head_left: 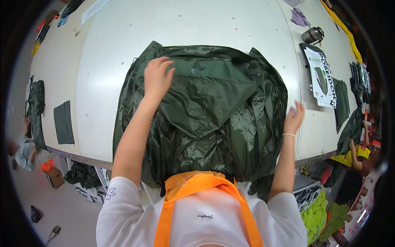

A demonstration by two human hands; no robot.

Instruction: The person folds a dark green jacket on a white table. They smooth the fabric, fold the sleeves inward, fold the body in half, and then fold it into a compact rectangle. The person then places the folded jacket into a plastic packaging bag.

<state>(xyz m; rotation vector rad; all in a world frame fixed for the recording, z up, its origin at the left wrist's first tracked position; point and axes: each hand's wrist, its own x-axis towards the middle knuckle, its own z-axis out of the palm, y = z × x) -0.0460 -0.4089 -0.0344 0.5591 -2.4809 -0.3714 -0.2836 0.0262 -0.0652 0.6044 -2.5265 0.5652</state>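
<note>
Place: a garment workshop
Worktable point(107, 45): broad, pale, across the upper frame
Dark green garment point(201, 103): spread at centre
Lime-green cloth point(317, 212): heaped, lower right
Printed sheets point(321, 76): upper right
Co-worker point(25, 154): at far left; another co-worker point(363, 152) at far right
</note>
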